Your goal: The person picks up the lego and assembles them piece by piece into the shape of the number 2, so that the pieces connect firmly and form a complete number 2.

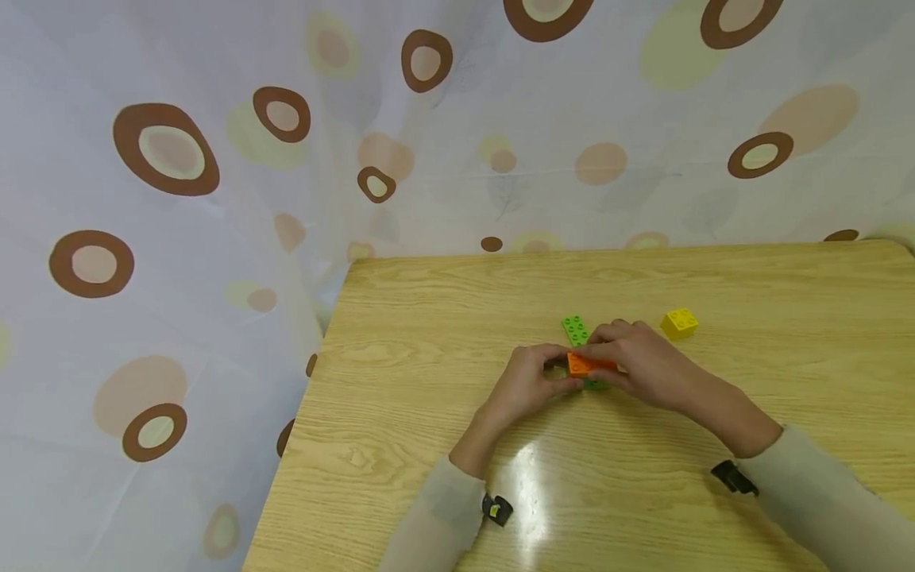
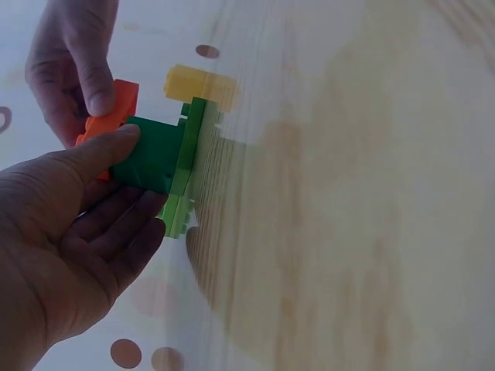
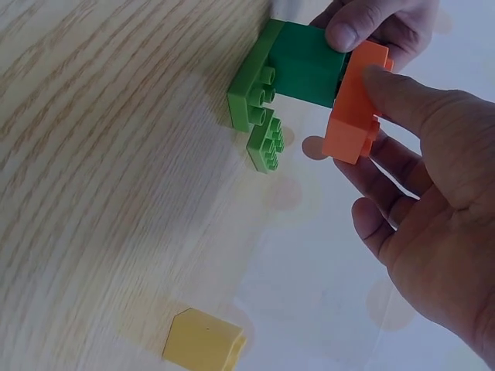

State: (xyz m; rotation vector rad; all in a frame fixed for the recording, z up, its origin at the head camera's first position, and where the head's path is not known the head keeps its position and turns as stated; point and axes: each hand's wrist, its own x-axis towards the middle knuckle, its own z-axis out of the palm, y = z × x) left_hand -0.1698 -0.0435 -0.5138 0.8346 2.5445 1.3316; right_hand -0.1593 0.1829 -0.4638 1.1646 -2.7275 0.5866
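My right hand point(image 1: 643, 361) pinches a long orange toy brick point(image 3: 356, 104) between thumb and fingers. The orange brick lies across the top of a dark green block point(image 3: 305, 66), a thin dark line showing between them. Thumb on one face and fingers on the other, my left hand point(image 1: 525, 381) holds the dark green block. Beneath that block is a light green studded plate point(image 2: 189, 147), which rests on the table and sticks out past it. The right palm hides part of the orange brick in the head view.
A second light green studded plate point(image 1: 575, 328) lies on the table just behind the stack. Farther right and back stands a yellow brick point(image 1: 679, 322). The wooden table point(image 1: 400, 318) ends at a patterned cloth point(image 1: 543, 199) behind and to the left.
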